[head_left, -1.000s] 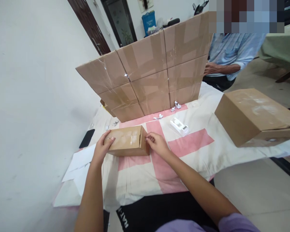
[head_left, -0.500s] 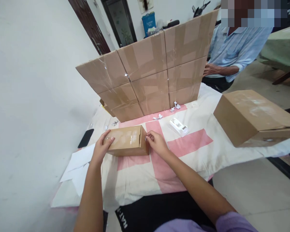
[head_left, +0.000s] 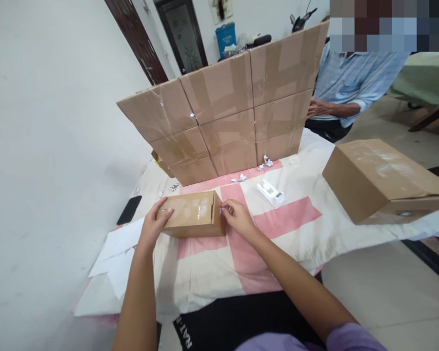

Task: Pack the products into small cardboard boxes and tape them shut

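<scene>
Grips the box (head_left: pixel 186 209) just left of frame centre by its left end with the left hand (head_left: pixel 156 222), presumably to steady it while pinching a tiny pale scrap (head_left: pixel 221 210) at the right end with the right hand (head_left: pixel 235 213). Lies with its long axis left to right, flap end rightward, short of the cardboard (head_left: pixel 227 139) at upper centre.
</scene>
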Motion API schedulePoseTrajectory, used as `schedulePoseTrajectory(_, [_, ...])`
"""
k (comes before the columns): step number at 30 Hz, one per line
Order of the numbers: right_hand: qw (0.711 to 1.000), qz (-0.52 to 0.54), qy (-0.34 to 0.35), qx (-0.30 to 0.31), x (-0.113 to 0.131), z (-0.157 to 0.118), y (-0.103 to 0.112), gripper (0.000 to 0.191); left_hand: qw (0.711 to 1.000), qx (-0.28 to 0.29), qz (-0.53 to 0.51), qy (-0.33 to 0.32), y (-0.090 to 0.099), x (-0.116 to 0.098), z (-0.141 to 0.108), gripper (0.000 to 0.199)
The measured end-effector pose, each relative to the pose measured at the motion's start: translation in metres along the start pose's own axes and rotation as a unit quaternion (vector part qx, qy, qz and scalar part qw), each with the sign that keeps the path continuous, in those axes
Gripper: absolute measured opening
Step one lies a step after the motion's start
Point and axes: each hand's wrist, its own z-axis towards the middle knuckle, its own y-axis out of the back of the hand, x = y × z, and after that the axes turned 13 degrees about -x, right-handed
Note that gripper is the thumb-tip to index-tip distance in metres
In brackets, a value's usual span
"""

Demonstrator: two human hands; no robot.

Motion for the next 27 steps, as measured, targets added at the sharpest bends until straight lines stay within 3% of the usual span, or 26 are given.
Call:
schedulePoseTrajectory(10, [1.0,-0.013,0.017,-0.021,0.002,-0.002,0.0,0.012,1.0,-0.003,-0.002,-0.008,0.0,0.005,0.002,0.065])
schedulePoseTrajectory(13, [0.998,0.02,0.064,-0.013,0.007,-0.003,0.006,0.039,1.0,-0.002,-0.005,-0.006,0.0,0.005,0.002,0.067])
schedulePoseTrajectory(16, [0.989,0.06,0.104,0.089,0.012,-0.007,0.012,0.085,1.0,0.0,-0.007,-0.001,0.0,0.005,0.002,0.068])
schedulePoseTrajectory(19, [0.98,0.038,0.092,0.172,0.014,-0.011,0.012,0.126,1.0,-0.001,-0.008,0.002,0.0,0.005,0.002,0.068])
schedulePoseTrajectory(24, [0.981,0.008,0.088,0.174,0.012,-0.01,0.011,0.138,1.0,0.008,-0.022,0.002,0.004,0.009,-0.001,0.068])
schedulePoseTrajectory(27, [0.983,-0.011,0.109,0.146,0.017,-0.013,0.031,0.14,0.993,0.042,-0.109,0.028,0.0,0.013,-0.003,0.072])
